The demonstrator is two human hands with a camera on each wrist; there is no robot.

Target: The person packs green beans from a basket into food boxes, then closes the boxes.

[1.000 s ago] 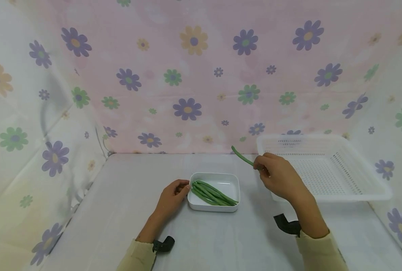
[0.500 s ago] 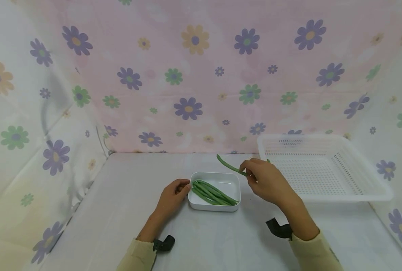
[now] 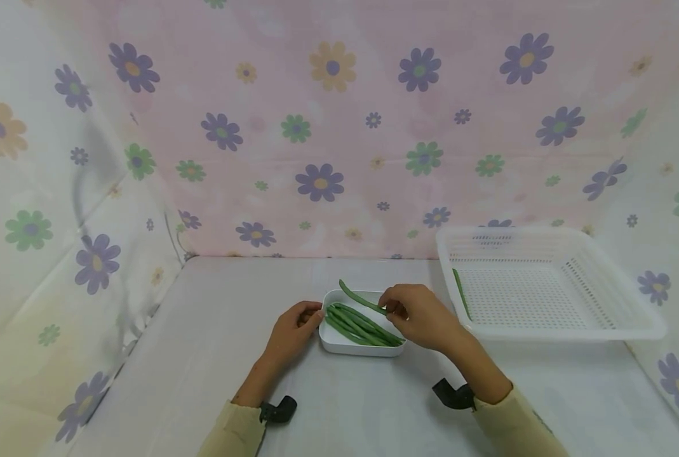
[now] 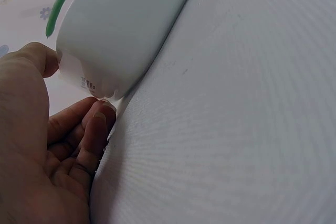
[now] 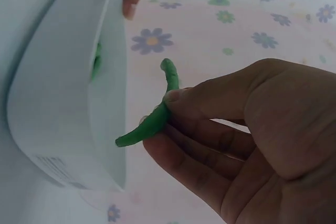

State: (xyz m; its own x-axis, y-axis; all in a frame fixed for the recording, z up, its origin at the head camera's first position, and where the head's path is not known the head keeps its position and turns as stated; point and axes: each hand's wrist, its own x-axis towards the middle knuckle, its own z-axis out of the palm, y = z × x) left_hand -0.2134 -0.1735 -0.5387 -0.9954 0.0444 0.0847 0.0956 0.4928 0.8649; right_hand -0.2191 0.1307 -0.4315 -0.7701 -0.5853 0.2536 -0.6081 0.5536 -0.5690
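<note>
My right hand (image 3: 422, 314) pinches a green bean (image 3: 356, 296) between thumb and fingertips, above the back right of a small white rectangular dish (image 3: 350, 350). In the right wrist view this bean (image 5: 152, 123) is bent, held beside the dish's open side. Several green beans (image 3: 357, 325) lie in a bundle inside the dish, slanting toward its front right corner. At the dish's left end, my left hand (image 3: 291, 330) holds it. The left wrist view has the thumb against the dish wall (image 4: 123, 19) and the other fingers curled by its lower corner.
A large white perforated basket (image 3: 573, 333) stands to the right. One green bean (image 3: 462, 295) lies along its left side. Flowered cloth (image 3: 368, 158) closes off the back and sides of the white table (image 3: 230, 298).
My right hand has moved left and down with the bean, from the basket's edge to over the dish. A bean in the basket has come into view. The left hand stays put.
</note>
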